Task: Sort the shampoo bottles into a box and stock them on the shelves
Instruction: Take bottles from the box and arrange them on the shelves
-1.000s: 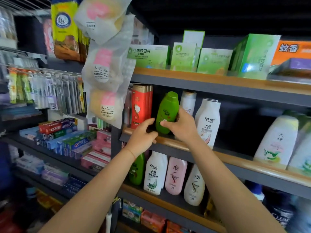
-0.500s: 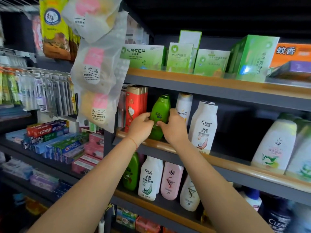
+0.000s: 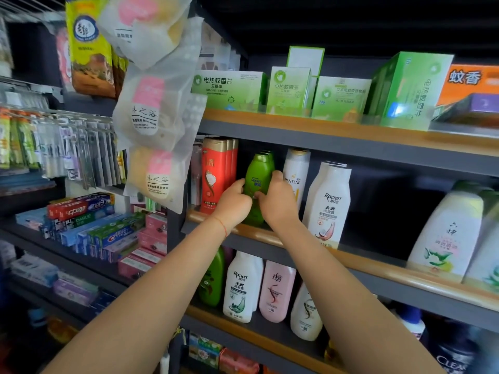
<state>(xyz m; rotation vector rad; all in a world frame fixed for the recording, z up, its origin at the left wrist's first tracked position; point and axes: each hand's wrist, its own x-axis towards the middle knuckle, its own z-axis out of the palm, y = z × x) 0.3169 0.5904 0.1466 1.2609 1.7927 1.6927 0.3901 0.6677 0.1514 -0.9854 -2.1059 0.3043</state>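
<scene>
- Stocking step in hand: the green shampoo bottle (image 3: 258,184) stands upright on the middle shelf (image 3: 272,234), between the red bottles (image 3: 216,174) and the white Pantene bottle (image 3: 294,174).
- My left hand (image 3: 234,202) curls round the bottle's left side; my right hand (image 3: 278,201) curls round its right side, thumb on the front. Both grip it low on the body.
- More green caps show just behind it, so it fronts a row of its own kind.
- The base sits just behind the shelf's wooden lip, as far as I can tell; my hands hide the foot.
- No box in view.
- Next move, my judgement: square the label to the front, nudge the bottle in line with its neighbours, then let go gently so it does not tip against the Pantene.
- The white Raclen bottle (image 3: 328,203) stands near on the right; keep the wrist off it.
</scene>
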